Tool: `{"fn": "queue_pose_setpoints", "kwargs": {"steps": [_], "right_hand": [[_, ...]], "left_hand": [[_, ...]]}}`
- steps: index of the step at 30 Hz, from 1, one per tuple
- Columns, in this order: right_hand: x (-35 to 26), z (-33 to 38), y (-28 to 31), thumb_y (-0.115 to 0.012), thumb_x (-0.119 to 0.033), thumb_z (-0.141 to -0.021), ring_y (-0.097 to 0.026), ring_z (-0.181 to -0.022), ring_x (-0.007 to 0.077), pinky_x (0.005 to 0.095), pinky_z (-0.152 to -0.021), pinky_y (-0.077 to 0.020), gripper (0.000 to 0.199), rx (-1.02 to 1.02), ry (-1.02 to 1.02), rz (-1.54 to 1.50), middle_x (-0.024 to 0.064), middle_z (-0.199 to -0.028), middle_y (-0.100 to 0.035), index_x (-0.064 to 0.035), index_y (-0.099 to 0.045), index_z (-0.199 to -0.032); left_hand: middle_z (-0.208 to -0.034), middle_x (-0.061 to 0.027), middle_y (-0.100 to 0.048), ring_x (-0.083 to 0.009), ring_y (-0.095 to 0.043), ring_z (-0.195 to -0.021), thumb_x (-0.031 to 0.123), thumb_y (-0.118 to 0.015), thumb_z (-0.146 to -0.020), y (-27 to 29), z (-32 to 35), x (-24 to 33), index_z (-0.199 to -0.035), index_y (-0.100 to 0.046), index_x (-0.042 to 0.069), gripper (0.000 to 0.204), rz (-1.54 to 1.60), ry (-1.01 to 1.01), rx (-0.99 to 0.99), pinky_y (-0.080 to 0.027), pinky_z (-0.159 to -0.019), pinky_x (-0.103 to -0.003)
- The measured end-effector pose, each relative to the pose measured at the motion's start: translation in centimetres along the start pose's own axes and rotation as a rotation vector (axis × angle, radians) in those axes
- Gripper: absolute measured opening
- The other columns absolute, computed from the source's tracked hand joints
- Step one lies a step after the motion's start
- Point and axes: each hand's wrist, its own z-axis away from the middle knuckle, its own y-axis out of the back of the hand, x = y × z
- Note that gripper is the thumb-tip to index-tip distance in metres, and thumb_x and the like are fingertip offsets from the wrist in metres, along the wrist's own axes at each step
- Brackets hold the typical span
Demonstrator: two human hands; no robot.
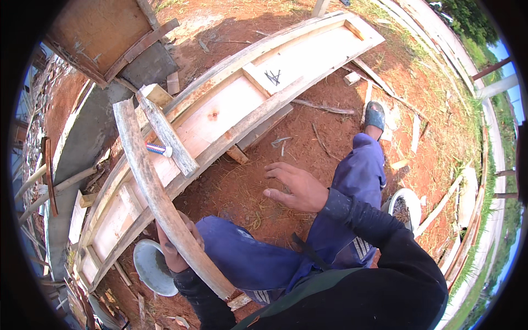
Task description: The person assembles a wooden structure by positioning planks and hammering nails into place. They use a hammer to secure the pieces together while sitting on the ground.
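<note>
My left hand (192, 226) is wrapped round a long weathered wooden plank (159, 201), its middle hidden behind the wood. The plank slants up from beside my left leg, its upper part over a long wooden frame with a pale panel (220, 111). My right hand (297, 188) hovers over the dirt in front of my knees, fingers apart, holding nothing. A shorter grey board (166, 132) lies across the frame beside the plank. Partly under these boards is a small striped blue, white and red object (156, 148). Several loose nails (273, 77) lie on the panel.
A pale bucket (155, 268) stands by my left forearm, and a white bucket (406, 204) with small contents is beside my right leg. Wood scraps, including a thin stick (323, 108), litter the red dirt. A brown wooden panel (102, 36) rises at the far left.
</note>
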Motion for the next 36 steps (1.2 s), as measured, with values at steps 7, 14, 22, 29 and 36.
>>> {"fn": "queue_pose_setpoints", "kwargs": {"steps": [7,14,22,29,36], "right_hand": [[6.8,-3.1,13.2,-0.059,-0.032,-0.097,-0.058,-0.116,0.0369,0.0396,-0.097,-0.0474,0.041,0.046,-0.299,-0.269,0.0226,-0.125,-0.056,0.0042,-0.056,-0.116],[15.8,-6.8,29.9,-0.066,-0.032,-0.091,-0.036,-0.134,0.0496,0.0511,-0.113,-0.0286,0.057,0.361,-0.311,0.037,0.0310,-0.143,-0.039,0.0046,-0.047,-0.130],[29.7,-8.4,44.4,-0.073,-0.019,-0.085,-0.049,-0.123,0.0448,0.0484,-0.101,-0.0433,0.055,0.307,-0.201,0.090,0.0296,-0.136,-0.045,0.0042,-0.048,-0.128],[40.3,-10.4,51.5,-0.075,-0.017,-0.082,-0.051,-0.121,0.0417,0.0466,-0.099,-0.0453,0.051,0.161,-0.265,0.033,0.0244,-0.132,-0.049,0.0037,-0.053,-0.123],[47.5,-14.1,54.2,-0.079,-0.012,-0.074,-0.052,-0.122,0.0423,0.0502,-0.104,-0.0416,0.049,0.021,-0.040,-0.142,0.0204,-0.124,-0.057,0.0013,-0.058,-0.116]], "left_hand": [[-0.132,-0.0121,-0.055,-0.0154,-0.055,-0.114,0.032,-0.044,-0.105,-18.2,-18.8,-9.9,-0.148,-0.035,-0.003,0.056,-0.369,0.111,0.041,-0.042,-0.099,-0.030],[-0.128,-0.0152,-0.058,-0.0200,-0.056,-0.112,0.025,-0.048,-0.104,-37.3,-38.5,-22.6,-0.144,-0.039,-0.005,0.051,-0.521,-0.032,0.015,-0.043,-0.099,-0.033],[-0.136,-0.0193,-0.056,-0.0218,-0.056,-0.119,0.020,-0.052,-0.100,-49.6,-51.5,-35.5,-0.148,-0.035,-0.003,0.056,-0.393,-0.029,0.301,-0.043,-0.101,-0.032],[-0.134,-0.0227,-0.057,-0.0238,-0.056,-0.121,0.023,-0.052,-0.101,-53.2,-55.2,-38.9,-0.150,-0.032,-0.002,0.059,-0.725,-0.091,0.440,-0.041,-0.103,-0.034],[-0.134,-0.0214,-0.057,-0.0225,-0.054,-0.123,0.020,-0.054,-0.100,-53.1,-56.2,-39.2,-0.148,-0.034,-0.007,0.059,-0.741,-0.047,0.499,-0.039,-0.105,-0.033]]}}
